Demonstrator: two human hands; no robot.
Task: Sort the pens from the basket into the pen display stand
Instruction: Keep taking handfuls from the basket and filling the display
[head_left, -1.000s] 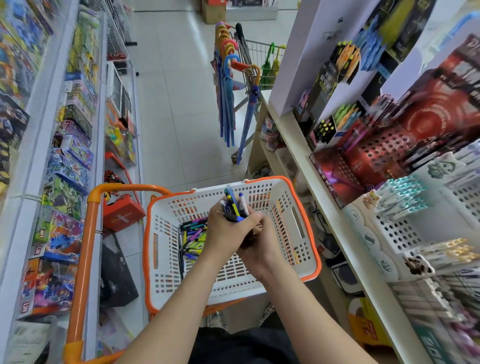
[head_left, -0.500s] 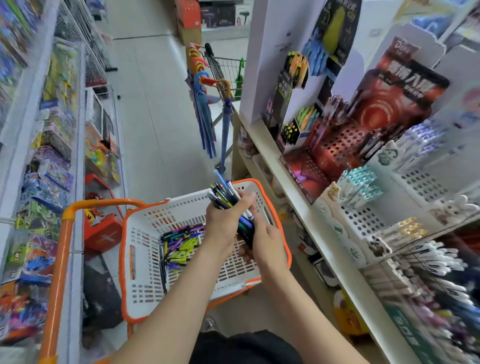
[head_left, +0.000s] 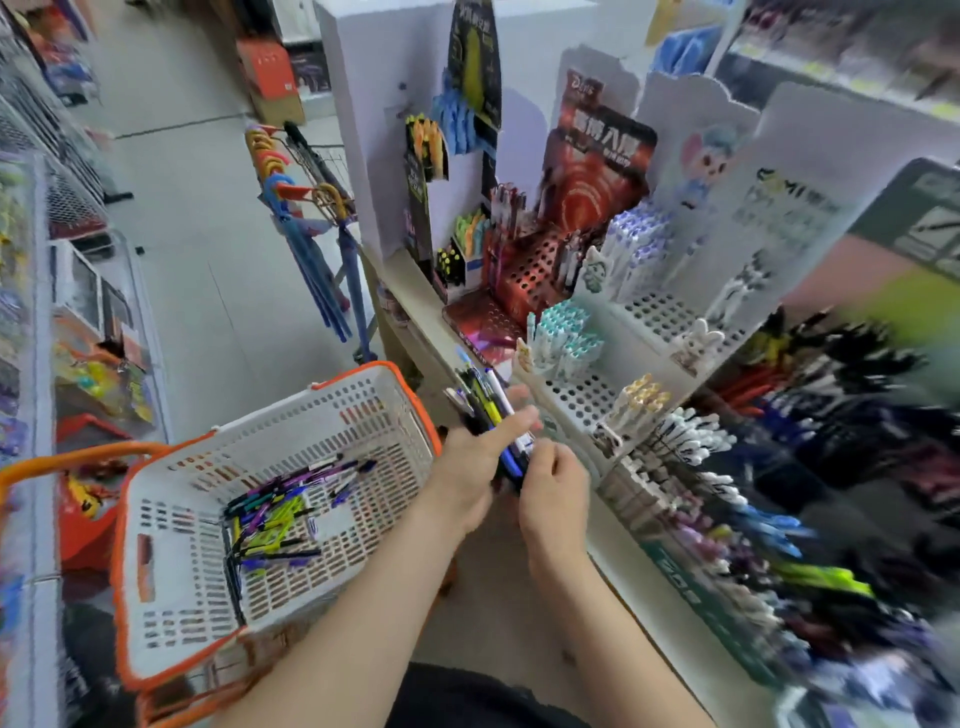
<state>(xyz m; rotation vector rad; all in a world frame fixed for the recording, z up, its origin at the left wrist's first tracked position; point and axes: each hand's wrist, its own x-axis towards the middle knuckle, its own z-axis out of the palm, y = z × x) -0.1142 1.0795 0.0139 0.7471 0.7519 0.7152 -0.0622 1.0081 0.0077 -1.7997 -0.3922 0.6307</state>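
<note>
Left hand, right hand, seemingly gripping pens

Head camera — looks down, close over the basket.

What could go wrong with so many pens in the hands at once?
1. The bundle of pens fans out loosely above the left hand and right hand. It looks held just past the basket rim, so a pen that slips would probably land on the floor.
2. The display stand already holds teal-capped pens; a full hand reaching in might knock them.
</note>
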